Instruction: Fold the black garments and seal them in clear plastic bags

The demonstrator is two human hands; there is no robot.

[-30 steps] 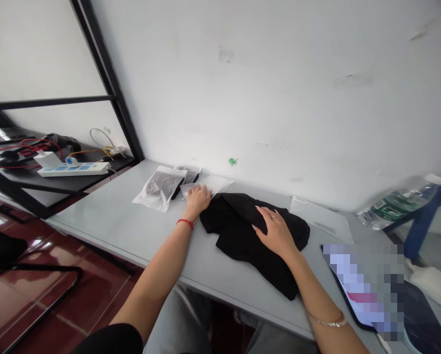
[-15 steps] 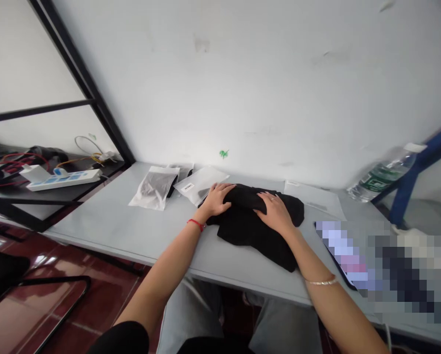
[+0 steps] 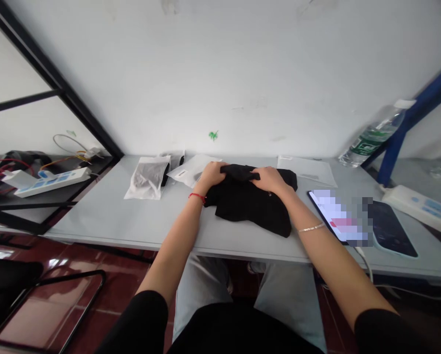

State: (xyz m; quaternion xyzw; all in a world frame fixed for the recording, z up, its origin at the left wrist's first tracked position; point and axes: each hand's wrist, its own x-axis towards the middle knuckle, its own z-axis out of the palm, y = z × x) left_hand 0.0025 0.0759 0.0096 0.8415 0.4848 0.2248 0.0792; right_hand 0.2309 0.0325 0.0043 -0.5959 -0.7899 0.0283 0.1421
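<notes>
A black cloth (image 3: 249,204) lies bunched on the grey table (image 3: 132,223), its near part spread toward the front edge. My left hand (image 3: 212,175) is closed on the cloth's upper left part. On the upper right, my right hand (image 3: 268,179) grips a fold of the same cloth between thumb and fingers. A raised fold of fabric runs between the two hands. Just left of my left hand is a clear plastic bag with a label (image 3: 191,169); part of it is hidden behind that hand.
Frosted bags with dark contents (image 3: 148,178) lie at the left. Behind the cloth's right side is a flat clear bag (image 3: 310,170). A water bottle (image 3: 375,137) leans by a blue post. Two phones (image 3: 393,228) and a power strip (image 3: 421,204) lie at the right.
Both hands have gone from resting with spread fingers to gripping the black cloth, whose far edge is now gathered between them. The camera view has shifted, revealing more of the table front.
</notes>
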